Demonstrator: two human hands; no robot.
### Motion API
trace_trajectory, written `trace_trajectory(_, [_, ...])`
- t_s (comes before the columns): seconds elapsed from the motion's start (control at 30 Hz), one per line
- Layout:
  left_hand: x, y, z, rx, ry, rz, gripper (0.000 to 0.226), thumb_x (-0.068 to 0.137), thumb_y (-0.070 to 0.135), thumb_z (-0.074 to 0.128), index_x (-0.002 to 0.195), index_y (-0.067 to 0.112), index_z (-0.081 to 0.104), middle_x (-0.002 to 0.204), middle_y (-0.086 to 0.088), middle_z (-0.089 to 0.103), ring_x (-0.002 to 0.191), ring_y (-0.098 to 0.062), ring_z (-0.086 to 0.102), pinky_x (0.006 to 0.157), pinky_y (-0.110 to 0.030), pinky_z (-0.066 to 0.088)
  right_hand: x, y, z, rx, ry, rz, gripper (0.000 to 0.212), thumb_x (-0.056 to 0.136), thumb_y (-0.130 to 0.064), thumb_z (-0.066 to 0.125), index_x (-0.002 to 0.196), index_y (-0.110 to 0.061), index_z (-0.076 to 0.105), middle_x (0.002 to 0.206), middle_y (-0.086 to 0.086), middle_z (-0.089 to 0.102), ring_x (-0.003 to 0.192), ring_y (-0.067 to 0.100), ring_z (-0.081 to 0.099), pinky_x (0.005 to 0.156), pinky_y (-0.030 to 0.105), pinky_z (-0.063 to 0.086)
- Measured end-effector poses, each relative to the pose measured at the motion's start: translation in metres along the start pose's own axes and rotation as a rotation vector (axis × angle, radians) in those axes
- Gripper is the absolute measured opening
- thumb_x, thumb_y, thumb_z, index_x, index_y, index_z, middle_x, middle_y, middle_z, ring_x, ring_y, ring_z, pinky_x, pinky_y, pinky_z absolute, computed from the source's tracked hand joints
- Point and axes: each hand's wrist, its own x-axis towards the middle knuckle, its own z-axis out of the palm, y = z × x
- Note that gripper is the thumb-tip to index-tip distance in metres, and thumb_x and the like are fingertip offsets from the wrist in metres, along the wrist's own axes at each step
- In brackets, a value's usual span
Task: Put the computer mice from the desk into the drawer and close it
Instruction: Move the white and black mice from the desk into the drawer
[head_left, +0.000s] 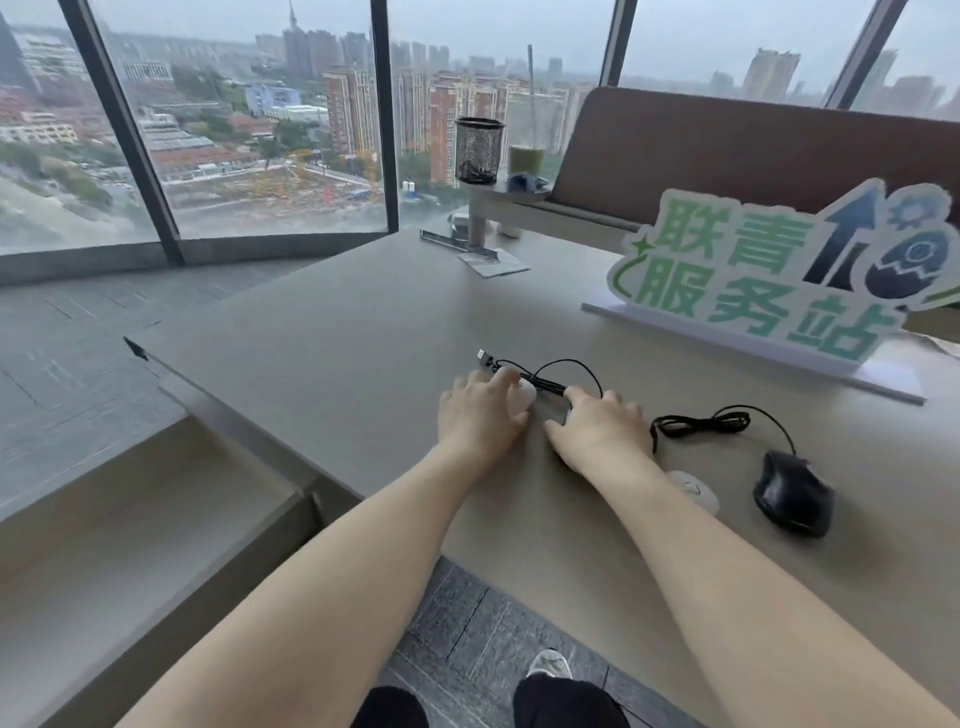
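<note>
White mouse (525, 393) under left hand (480, 415), drawer (156, 525) open

A white cut-out sign (769, 275) standing on the table (337, 332) bears green characters in two rows: 联青 above, 服务站 below. No other text is legible.

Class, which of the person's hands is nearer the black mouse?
Right. The right hand lies just left of the black mouse, beside its cable; the left hand is further left, beyond the right hand.
</note>
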Motion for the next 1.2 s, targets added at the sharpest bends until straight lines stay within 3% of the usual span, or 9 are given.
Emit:
trace_trajectory(0.13, [-0.013,-0.017,-0.021,-0.224,0.106,-0.090,0.045,0.085,0.035,0.056,0.128,0.024,0.048,0.121,-0.013,0.055,0.113,-0.034,0.053,0.090,-0.040,0.044,-0.001,0.000,-0.002,0.163,0.059,-0.013,0.044,0.088,-0.028,0.047,0.131,-0.027,0.050,0.133,0.016,0.046,0.118,0.042,0.038,0.094,0.041,0.037])
trace_trajectory(0.27, [-0.034,-0.045,-0.078,-0.423,0.314,-0.103,0.040,0.086,0.030,0.061,0.123,0.020,0.050,0.118,-0.014,0.054,0.103,-0.032,0.055,0.079,-0.031,0.040,-0.019,-0.023,-0.022,0.412,0.274,-0.218,0.049,0.082,-0.035,0.042,0.130,-0.026,0.051,0.131,0.016,0.051,0.114,0.041,0.043,0.095,0.038,0.031])
trace_trajectory(0.43, [-0.070,-0.095,-0.170,-0.416,0.552,-0.127,0.041,0.085,0.029,0.065,0.123,0.020,0.052,0.120,-0.012,0.053,0.091,-0.018,0.050,0.078,-0.027,0.038,-0.074,-0.096,-0.076,0.786,0.408,-0.428,0.051,0.080,-0.029,0.048,0.130,-0.028,0.052,0.125,0.010,0.053,0.111,0.033,0.046,0.086,0.030,0.030])
trace_trajectory(0.57, [-0.106,-0.157,-0.213,-0.365,0.607,-0.279,0.043,0.083,0.031,0.067,0.123,0.021,0.053,0.121,-0.013,0.054,0.093,-0.018,0.048,0.079,-0.029,0.038,-0.111,-0.160,-0.097,1.103,0.299,-0.524,0.051,0.075,-0.028,0.049,0.126,-0.030,0.057,0.123,0.001,0.059,0.109,0.022,0.053,0.090,0.033,0.043])
trace_trajectory(0.77, [-0.158,-0.268,-0.204,-0.292,0.480,-0.576,0.049,0.085,0.038,0.065,0.127,0.018,0.049,0.127,-0.015,0.052,0.106,-0.029,0.053,0.080,-0.035,0.042,-0.138,-0.238,-0.053,1.281,-0.020,-0.587,0.035,0.085,-0.011,0.052,0.116,-0.026,0.060,0.078,-0.005,0.061,0.052,-0.001,0.050,0.050,0.021,0.042])
trace_trajectory(0.83, [-0.167,-0.300,-0.189,-0.304,0.410,-0.709,0.049,0.087,0.037,0.061,0.129,0.017,0.046,0.128,-0.018,0.049,0.106,-0.034,0.052,0.081,-0.036,0.041,-0.141,-0.260,-0.024,1.252,-0.079,-0.597,0.032,0.087,-0.006,0.051,0.107,-0.030,0.059,0.069,-0.005,0.058,0.046,0.000,0.046,0.046,0.019,0.039])
trace_trajectory(0.93, [-0.176,-0.340,-0.163,-0.293,0.312,-0.880,0.051,0.085,0.031,0.053,0.133,0.016,0.043,0.130,-0.020,0.045,0.113,-0.039,0.050,0.090,-0.040,0.042,-0.139,-0.292,0.035,1.168,-0.184,-0.588,0.031,0.083,-0.016,0.053,0.106,-0.035,0.061,0.079,-0.002,0.060,0.065,0.008,0.052,0.062,0.025,0.043])
trace_trajectory(1.03, [-0.179,-0.370,-0.136,-0.250,0.221,-0.998,0.057,0.083,0.031,0.055,0.135,0.016,0.039,0.130,-0.022,0.042,0.115,-0.044,0.051,0.098,-0.042,0.042,-0.129,-0.320,0.098,0.949,-0.280,-0.592,0.048,0.080,-0.029,0.051,0.128,-0.027,0.057,0.109,-0.002,0.057,0.097,0.016,0.051,0.088,0.036,0.041])
trace_trajectory(1.2, [-0.176,-0.402,-0.092,-0.198,0.129,-1.090,0.052,0.086,0.028,0.057,0.132,0.011,0.038,0.131,-0.022,0.040,0.116,-0.045,0.052,0.098,-0.042,0.042,-0.109,-0.355,0.178,0.522,-0.376,-0.611,0.052,0.091,-0.024,0.048,0.143,-0.019,0.042,0.142,0.007,0.043,0.128,0.031,0.037,0.108,0.041,0.032])
